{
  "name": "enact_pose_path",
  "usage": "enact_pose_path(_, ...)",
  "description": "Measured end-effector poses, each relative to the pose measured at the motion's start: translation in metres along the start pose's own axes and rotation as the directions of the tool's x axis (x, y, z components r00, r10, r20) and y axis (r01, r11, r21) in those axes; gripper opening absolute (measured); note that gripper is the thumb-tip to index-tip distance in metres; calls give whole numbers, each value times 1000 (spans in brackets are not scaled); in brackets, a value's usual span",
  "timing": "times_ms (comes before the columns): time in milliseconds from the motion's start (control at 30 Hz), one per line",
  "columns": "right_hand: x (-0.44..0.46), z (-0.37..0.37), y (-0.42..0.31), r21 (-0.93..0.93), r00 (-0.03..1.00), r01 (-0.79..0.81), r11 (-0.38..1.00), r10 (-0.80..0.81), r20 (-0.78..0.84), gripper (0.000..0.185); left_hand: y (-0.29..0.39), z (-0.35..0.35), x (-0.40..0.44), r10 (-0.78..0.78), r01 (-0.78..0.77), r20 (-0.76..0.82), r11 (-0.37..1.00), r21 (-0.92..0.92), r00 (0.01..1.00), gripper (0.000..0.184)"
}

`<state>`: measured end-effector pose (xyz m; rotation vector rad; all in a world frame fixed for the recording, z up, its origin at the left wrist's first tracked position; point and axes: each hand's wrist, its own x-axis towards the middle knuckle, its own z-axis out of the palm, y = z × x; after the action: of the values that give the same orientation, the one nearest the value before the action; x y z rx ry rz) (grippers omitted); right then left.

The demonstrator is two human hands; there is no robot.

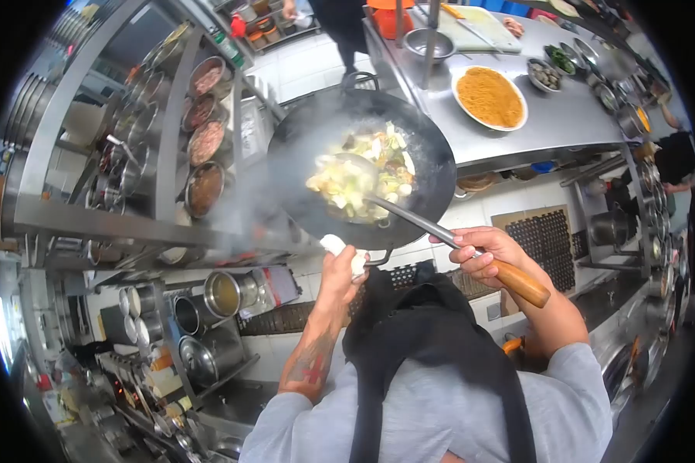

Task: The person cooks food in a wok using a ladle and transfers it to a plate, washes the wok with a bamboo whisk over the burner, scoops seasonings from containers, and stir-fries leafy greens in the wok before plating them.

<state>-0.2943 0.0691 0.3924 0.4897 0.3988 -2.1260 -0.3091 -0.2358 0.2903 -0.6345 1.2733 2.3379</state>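
Observation:
A large dark wok point(432, 162) is in front of me, steaming, with chopped pale and green vegetables point(394, 174) in its middle. My left hand point(338, 274) is closed around a folded white cloth point(333, 245) at the wok's near edge, beside its loop handle point(380, 258). In my right hand point(486, 255) is a long metal ladle point(421, 224) with a wooden grip, held from the right. Its head lies among the vegetables, partly hidden by food and steam.
A steel counter point(471, 147) on the right bears a plate of orange-brown food point(490, 96), a metal bowl point(428, 46) and a cutting board point(463, 31) with a knife. Metal shelving point(93, 220) with several food bowls stands left. Another person point(336, 31) is beyond the wok.

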Motion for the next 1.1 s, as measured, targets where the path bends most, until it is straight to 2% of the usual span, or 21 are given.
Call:
enact_pose_path(67, -18, 8, -4, -2, 998, 43, 999, -43, -50, 33, -1, 9, -1, -62, 63, 19, 997, -39, 998, 6)
enact_pose_path(100, -30, 12, -6, -1, 995, 61, 998, -61, -84, 38, -3, 14, -2, -88, 93, 75, 994, -65, 993, 5)
enact_pose_path(167, -54, 22, -13, -64, 977, 134, 989, -143, -157, 36, -13, 18, 5, -98, 111, 166, 991, -69, 981, 7)
enact_pose_path(233, -81, 29, -23, -192, 929, 218, 957, -264, -260, 33, -19, 33, 8, -111, 122, 176, 991, -51, 978, 9)
enact_pose_path(367, -127, 24, -51, -281, 869, 359, 890, -428, -248, 23, -31, 53, 17, -139, 154, 255, 987, -41, 957, 7)
enact_pose_path(433, -142, 30, -67, -395, 803, 409, 823, -530, -273, 14, -33, 59, 20, -126, 140, 229, 989, -43, 965, 7)
enact_pose_path(500, -146, 29, -80, -494, 693, 480, 725, -659, -293, 22, -36, 61, 24, -123, 137, 246, 990, -42, 961, 7)
enact_pose_path(567, -147, 5, -102, -557, 677, 468, 686, -684, -272, 17, -36, 64, 24, -139, 152, 209, 987, -50, 968, 9)
enact_pose_path(633, -132, -25, -121, -741, 559, 377, 556, -774, -296, 20, -36, 63, 22, -140, 151, 199, 988, -41, 970, 9)
enact_pose_path(700, -111, -59, -137, -814, 494, 283, 507, -805, -329, 23, -37, 58, 19, -104, 106, 170, 994, -3, 980, 8)
enact_pose_path(767, -91, -90, -145, -911, 413, 164, 379, -865, -285, 28, -32, 58, 12, -105, 101, 157, 994, 32, 982, 8)
enact_pose_path(800, -86, -105, -151, -954, 399, 63, 294, -883, -246, 46, -31, 55, 10, -99, 96, 153, 995, 28, 983, 8)
enact_pose_path(833, -80, -111, -150, -960, 251, -273, 56, -960, -127, 49, -30, 51, 9, -94, 92, 147, 996, 23, 985, 8)
enact_pose_path(900, -72, -119, -144, -816, 78, -576, 52, -990, -118, 47, -31, 45, 9, -96, 94, 129, 995, 19, 987, 7)
enact_pose_path(933, -75, -121, -146, -815, 78, -577, 53, -990, -119, 47, -29, 44, 7, -94, 92, 112, 996, 19, 989, 5)
enact_pose_path(1000, -85, -125, -156, -948, 119, -318, -1, -992, -38, 54, -29, 37, 8, -100, 98, 100, 995, 21, 990, 8)
enact_pose_path(1033, -82, -137, -160, -948, 116, -318, -2, -993, -37, 54, -30, 36, 8, -99, 97, 104, 995, 21, 990, 8)
enact_pose_path(1100, -70, -155, -167, -884, 4, -436, -167, -983, 184, 45, -28, 33, 7, -105, 106, 100, 994, -4, 989, 9)
